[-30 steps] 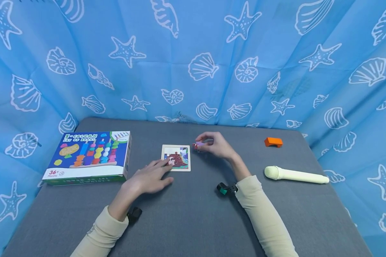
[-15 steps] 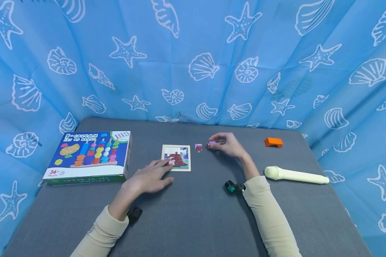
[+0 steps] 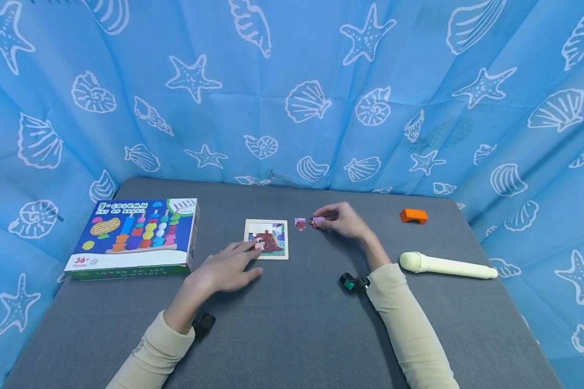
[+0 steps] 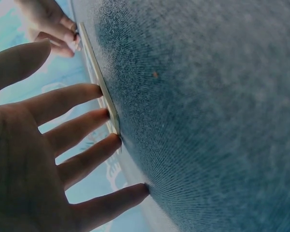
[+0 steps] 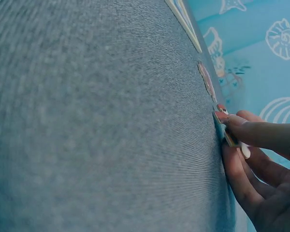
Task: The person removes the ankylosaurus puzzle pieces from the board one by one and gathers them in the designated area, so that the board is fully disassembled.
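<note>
A small square jigsaw puzzle (image 3: 272, 246) in a pale wooden frame lies on the grey table, its upper left part bare of pieces. My left hand (image 3: 230, 268), fingers spread and fairly straight, rests with its fingertips on the frame's left side; the left wrist view shows them along the frame edge (image 4: 100, 77). Right of the frame, a loose purple and brown puzzle piece (image 3: 300, 223) lies flat. Just beyond it my right hand (image 3: 342, 220) pinches another puzzle piece (image 3: 316, 221) between thumb and fingers. In the right wrist view, that piece (image 5: 227, 130) is tilted close over the cloth.
A bead-set box (image 3: 133, 237) stands at the left of the table. On the right lie an orange arch block (image 3: 413, 216) and a pale toy microphone (image 3: 448, 265). A blue shell-patterned curtain (image 3: 292, 97) hangs behind the table.
My right hand has moved right from beside the frame, uncovering the loose piece, then shifted slightly back left with the pinched piece. My left hand has stayed on the frame.
</note>
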Demonstrator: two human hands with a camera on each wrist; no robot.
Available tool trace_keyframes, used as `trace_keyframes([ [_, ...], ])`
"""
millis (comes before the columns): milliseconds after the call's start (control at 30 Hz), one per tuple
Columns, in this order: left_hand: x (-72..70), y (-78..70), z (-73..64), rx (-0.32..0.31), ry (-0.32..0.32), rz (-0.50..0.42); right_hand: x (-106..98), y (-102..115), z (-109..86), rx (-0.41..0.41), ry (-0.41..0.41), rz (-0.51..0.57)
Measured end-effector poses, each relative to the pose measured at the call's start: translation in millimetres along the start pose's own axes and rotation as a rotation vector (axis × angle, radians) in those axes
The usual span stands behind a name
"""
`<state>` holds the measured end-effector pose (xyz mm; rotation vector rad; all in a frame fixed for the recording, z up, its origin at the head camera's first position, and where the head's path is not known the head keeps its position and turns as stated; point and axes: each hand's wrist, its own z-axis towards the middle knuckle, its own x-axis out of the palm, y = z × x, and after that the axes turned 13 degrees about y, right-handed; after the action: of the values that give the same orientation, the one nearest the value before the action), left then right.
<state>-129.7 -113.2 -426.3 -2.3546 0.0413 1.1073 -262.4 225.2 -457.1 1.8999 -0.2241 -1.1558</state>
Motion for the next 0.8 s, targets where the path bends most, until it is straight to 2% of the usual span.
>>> trace_keyframes([
  [500,-3.7,-5.4,3.5,0.007,-0.051,0.005,3.2,6.8,1.3,0.035,-0.027,-0.063],
  [800,-3.7,-10.8,8.6,0.012,-0.073,0.022,2.6,9.3,-2.2,0.039,-0.046,-0.015],
])
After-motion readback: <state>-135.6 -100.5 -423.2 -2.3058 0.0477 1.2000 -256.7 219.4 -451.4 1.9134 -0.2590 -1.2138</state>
